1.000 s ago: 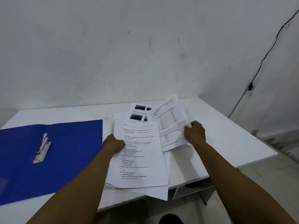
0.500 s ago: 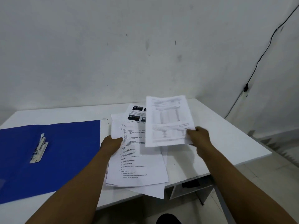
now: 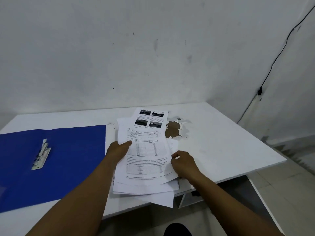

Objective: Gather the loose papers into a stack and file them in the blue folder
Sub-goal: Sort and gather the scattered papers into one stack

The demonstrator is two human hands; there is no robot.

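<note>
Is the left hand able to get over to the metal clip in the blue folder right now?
Probably yes. The left hand rests on the papers beside the open blue folder, and nothing lies between it and the metal clip; it would have to let go first.

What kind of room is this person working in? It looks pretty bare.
Probably a plain office or study room, though that's a guess. A white desk with chipped laminate stands against a scuffed white wall, carrying printed papers and an open blue folder. A black cable runs down the side wall.
</note>
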